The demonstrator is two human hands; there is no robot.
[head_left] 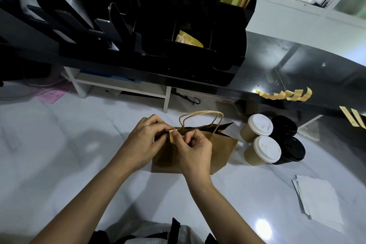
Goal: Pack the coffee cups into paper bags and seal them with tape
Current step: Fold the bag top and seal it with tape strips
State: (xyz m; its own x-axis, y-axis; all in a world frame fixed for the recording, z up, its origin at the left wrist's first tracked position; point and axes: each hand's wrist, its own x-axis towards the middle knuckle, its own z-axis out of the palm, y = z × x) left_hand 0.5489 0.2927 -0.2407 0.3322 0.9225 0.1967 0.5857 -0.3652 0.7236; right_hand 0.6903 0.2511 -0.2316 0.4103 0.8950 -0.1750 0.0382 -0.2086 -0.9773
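— Hands, what do they hold?
— Left hand point(147, 140) pinches the top edge of the brown paper bag point(219, 152) standing on the white floor; right hand point(193, 149) pinches a tape strip point(172, 135) on that edge.
— And the cups?
— Two white-lidded paper cups point(261, 144) and black-lidded cups point(288, 142) stand just right of the bag.

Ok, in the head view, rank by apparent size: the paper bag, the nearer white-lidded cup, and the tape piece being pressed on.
1. paper bag, largest.
2. nearer white-lidded cup.
3. tape piece, smallest, pinched by the left hand and right hand.
All sit at similar distance, so the order holds.
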